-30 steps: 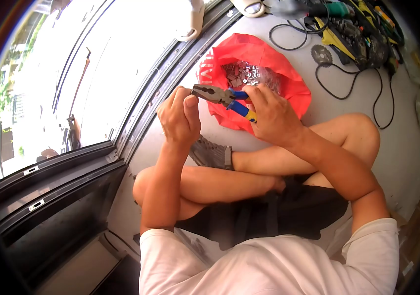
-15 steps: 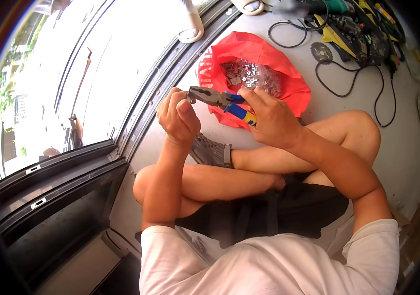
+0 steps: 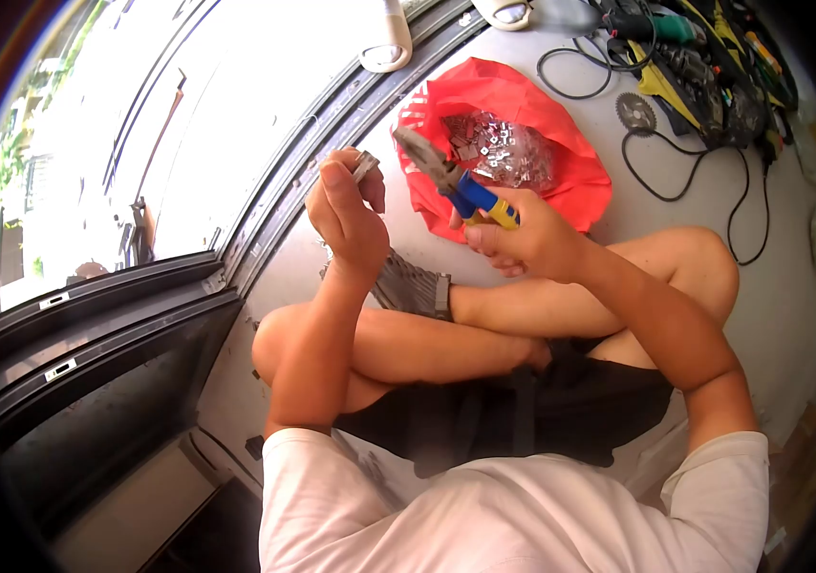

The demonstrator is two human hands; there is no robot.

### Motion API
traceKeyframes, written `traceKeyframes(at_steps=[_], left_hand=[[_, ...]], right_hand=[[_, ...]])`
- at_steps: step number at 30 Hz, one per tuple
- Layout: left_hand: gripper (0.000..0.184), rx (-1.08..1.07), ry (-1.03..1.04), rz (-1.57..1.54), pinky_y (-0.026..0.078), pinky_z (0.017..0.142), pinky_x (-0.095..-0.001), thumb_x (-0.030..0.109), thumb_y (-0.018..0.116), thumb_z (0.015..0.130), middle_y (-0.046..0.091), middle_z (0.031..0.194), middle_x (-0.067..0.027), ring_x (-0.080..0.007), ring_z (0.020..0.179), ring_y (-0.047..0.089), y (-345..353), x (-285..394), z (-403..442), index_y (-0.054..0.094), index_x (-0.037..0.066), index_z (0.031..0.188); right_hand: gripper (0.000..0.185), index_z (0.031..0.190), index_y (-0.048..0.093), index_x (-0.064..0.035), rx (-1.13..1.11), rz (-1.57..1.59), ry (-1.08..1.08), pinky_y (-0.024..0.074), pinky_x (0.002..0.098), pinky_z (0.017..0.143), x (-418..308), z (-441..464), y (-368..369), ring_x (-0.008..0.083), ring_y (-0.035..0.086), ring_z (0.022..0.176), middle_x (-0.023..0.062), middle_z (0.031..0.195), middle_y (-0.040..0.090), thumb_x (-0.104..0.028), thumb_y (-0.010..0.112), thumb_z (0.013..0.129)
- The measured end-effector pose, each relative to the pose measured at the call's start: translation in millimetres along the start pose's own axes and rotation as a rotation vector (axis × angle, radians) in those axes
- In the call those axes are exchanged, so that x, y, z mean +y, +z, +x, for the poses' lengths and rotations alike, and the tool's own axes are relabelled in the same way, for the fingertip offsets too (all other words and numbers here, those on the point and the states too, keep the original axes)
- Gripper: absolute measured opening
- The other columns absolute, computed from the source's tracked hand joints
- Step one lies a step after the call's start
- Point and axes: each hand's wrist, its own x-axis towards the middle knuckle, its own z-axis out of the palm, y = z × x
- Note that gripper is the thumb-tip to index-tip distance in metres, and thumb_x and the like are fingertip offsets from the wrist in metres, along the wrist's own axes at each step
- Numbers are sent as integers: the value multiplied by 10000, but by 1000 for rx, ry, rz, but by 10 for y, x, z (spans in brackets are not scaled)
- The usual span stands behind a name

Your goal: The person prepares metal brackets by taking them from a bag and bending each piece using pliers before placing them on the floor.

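Observation:
Between the thumb and fingers of my left hand [image 3: 349, 212] is a small metal piece [image 3: 364, 167]. My right hand [image 3: 532, 234] is wrapped round the blue and yellow handles of a pair of pliers [image 3: 439, 168]. The plier jaws point up and left, apart from the metal piece, and look closed or nearly so. Just beyond both hands lies an open red bag [image 3: 570, 172] holding many small metal parts [image 3: 494, 143], some in clear plastic.
Dark metal frame rails [image 3: 327, 124] run along the left beside the bright opening. At the upper right lie a circular saw blade [image 3: 635, 112], a black cable [image 3: 676, 196] and a pile of tools [image 3: 704, 81]. My crossed legs and a grey shoe [image 3: 415, 286] are below my hands.
The pliers have come off the metal piece and swung to a steeper angle, moving slightly right. My left hand has turned, still pinching the piece. The view has shifted slightly.

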Motion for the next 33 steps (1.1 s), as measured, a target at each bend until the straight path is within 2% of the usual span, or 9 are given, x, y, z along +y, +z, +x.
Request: traceKeyframes(at_steps=[1,2,4,10,17,19,23,29,33], left_hand=[[606,5,2,0,331,485,-270,410,278,1148,503,624,-33,-99,507,426,6,2,6,575,-1,817],[598,10,-58,-75,347,499,-270,423,273,1147,508,648,-37,-104,533,436,7,4,16,574,1,849],[569,30,-198,-208,378,522,-270,445,275,1144,515,723,-54,-116,602,449,25,64,46,568,7,929],[410,44,-566,-672,402,697,-307,380,406,1121,499,845,-54,-170,708,452,-41,34,198,578,37,977],[229,35,-595,-843,429,785,-311,230,519,1101,590,989,-65,-156,805,496,-93,41,239,607,30,1030],[217,-92,-582,-870,446,807,-308,241,574,1082,626,1035,-72,-147,815,514,-131,30,253,619,31,1058],[205,-146,-531,-873,472,765,-311,238,603,1068,633,990,-78,-155,791,555,-157,17,239,625,34,1071],[133,-264,-294,-410,570,649,-364,9,671,984,682,863,-115,-221,692,683,-211,155,205,611,-16,1101],[246,-296,-183,-162,599,695,-323,-98,693,925,713,867,-129,-224,779,747,-158,288,166,610,-41,1150]], right_hand=[[259,1209,612,-28,-77,381,259,423,252,543,-52,-8,-18,76,497,603,-21,793,553,-153,680,992],[259,1209,612,-28,-82,377,258,423,252,543,-67,-7,-34,76,497,603,-21,793,553,-153,680,992],[254,1200,604,-34,-14,282,198,366,223,497,-87,14,-65,34,425,564,-39,774,512,-173,679,1000],[259,1206,589,-39,93,-41,224,409,228,503,123,23,-69,45,480,571,-32,796,552,-164,679,998],[252,1217,582,-31,125,56,231,433,232,518,238,76,-43,60,504,572,-12,790,568,-135,657,1000],[260,1230,574,-14,100,124,212,447,245,533,252,74,-39,76,524,587,4,788,575,-117,638,1000],[268,1241,565,1,112,179,172,474,266,577,315,46,-10,89,553,634,15,796,586,-102,620,999],[226,1118,641,-11,242,-142,-40,506,356,641,278,-26,22,154,603,660,71,809,650,-166,679,958],[299,1174,677,-45,191,-385,-6,521,432,688,56,-127,15,325,679,724,174,819,683,-256,680,963]])
